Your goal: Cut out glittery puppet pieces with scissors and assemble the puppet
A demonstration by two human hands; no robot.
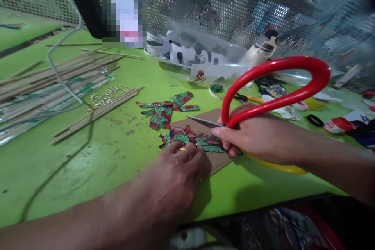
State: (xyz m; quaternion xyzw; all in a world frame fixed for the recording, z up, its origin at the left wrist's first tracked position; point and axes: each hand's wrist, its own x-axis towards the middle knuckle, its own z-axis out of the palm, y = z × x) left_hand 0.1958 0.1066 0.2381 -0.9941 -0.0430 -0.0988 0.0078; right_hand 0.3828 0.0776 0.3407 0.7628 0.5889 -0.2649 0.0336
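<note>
A cutout (191, 138) on cardboard (205, 125) is pinned by the flattened left hand (178, 172); scissors (272, 86) are clasped tightly in the right hand (252, 136).

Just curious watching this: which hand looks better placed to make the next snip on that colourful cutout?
Probably the right hand: it grips the scissors, blade pointing at the cutout. The left hand presses the cutout onto the cardboard.

Two bare forearms, no sleeves in view, no watch or band at either wrist. On the left hand (175, 175), two thin gold-coloured metal rings (185, 150), side by side on neighbouring fingers, just behind the knuckles. On the right hand (254, 136), no ring visible; short, plain, unpainted fingernails.
</note>
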